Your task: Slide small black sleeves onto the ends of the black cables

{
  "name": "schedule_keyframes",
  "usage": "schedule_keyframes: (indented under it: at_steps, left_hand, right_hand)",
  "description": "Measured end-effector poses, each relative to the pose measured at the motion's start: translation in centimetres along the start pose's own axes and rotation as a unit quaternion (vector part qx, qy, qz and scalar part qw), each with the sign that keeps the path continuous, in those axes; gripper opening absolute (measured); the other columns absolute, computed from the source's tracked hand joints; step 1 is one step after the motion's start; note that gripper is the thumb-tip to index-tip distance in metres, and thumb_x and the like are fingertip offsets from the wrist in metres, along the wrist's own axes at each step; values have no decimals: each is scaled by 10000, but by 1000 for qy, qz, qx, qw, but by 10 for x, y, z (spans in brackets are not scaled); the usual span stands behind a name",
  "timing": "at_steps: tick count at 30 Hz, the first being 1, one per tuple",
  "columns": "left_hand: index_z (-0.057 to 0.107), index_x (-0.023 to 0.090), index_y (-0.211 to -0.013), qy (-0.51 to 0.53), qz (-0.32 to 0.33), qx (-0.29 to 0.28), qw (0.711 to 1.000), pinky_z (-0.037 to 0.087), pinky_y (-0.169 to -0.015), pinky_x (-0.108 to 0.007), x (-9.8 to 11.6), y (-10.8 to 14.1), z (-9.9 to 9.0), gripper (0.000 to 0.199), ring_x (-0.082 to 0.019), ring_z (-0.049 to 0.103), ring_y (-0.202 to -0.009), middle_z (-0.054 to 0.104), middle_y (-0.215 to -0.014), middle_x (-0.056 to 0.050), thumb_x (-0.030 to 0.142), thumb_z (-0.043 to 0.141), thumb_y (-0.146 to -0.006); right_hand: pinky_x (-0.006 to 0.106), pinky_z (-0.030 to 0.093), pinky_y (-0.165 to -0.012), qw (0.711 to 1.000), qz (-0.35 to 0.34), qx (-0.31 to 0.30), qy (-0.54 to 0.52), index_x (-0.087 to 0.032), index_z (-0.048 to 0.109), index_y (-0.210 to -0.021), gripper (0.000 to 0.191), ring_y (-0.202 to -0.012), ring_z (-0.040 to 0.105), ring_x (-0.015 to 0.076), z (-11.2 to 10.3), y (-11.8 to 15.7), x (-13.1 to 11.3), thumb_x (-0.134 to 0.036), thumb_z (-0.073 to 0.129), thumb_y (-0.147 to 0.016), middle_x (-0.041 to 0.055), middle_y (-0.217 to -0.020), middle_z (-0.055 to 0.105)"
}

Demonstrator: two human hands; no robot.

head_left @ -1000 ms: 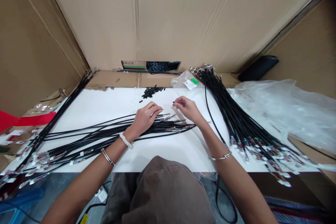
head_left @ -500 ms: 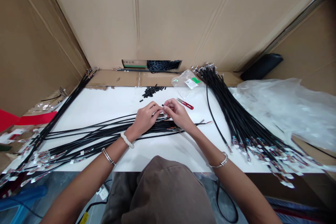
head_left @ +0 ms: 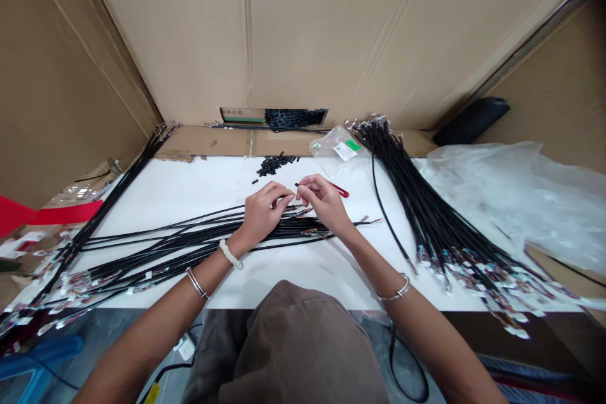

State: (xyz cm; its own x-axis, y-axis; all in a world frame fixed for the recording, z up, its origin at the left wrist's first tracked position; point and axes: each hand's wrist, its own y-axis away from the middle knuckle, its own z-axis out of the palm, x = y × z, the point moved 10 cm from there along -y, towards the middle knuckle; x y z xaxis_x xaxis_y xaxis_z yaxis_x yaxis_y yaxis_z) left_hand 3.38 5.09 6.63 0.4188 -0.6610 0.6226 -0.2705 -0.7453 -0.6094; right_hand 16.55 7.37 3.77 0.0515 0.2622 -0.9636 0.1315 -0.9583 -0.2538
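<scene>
My left hand (head_left: 263,213) is closed in a pinch on what looks like the end of a thin black cable, mostly hidden by the fingers. Just to its right, my right hand (head_left: 326,203) pinches a short black tube piece (head_left: 297,185) between thumb and fingertips. The fingertips of both hands are close together but apart. Beneath them lies a bundle of black cables (head_left: 189,246) with stripped, coloured wire ends. Beyond the hands is a pile of short black tube pieces (head_left: 271,165). Red-handled snips (head_left: 341,190) lie partly hidden behind my right hand.
A thick bundle of black cables (head_left: 402,186) with white connectors lies at the right, beside clear plastic sheeting (head_left: 516,183). More cables (head_left: 118,196) run along the left edge. A labelled plastic bag (head_left: 331,145) lies at the back, before the cardboard wall (head_left: 303,31).
My right hand has moved slightly up and right with the black tube piece, away from the left fingertips. It now covers more of the snips. My left hand has barely moved.
</scene>
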Motion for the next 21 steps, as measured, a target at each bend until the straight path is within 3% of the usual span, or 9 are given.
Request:
schedule_keyframes:
  at_steps: [3, 9, 21]
  left_hand:
    - [697, 191, -891, 19, -10, 19, 1000, 431, -620, -231, -1, -2, -6, 140, -111, 575, -700, 662, -863, -25, 272, 586, -918]
    - [681, 177, -844, 73, -29, 47, 996, 461, -647, -245, -6, -4, -13, 145, -129, 601, -754, 667, -844, -36, 279, 601, -907]
    - [681, 180, -829, 83, -39, 48, 995, 468, -652, -256, -8, -5, -13, 156, -137, 611, -770, 671, -844, -38, 289, 601, -906]
  right_hand:
    - [254, 446, -569, 1000, 10, -12, -18, -198, 564, -908, 267, -565, 514, 93, -4, -1, 0, -431, 660, -822, -11, -708, 649]
    - [281, 492, -626, 996, 27, -75, -32, -190, 606, -945, 282, -633, 599, 117, 7, 1, 2, -431, 672, -816, 27, -792, 701]
    - [277, 489, -615, 997, 12, -55, -44, -199, 592, -915, 272, -629, 609, 118, 6, 1, 1, -439, 674, -816, 20, -782, 704]
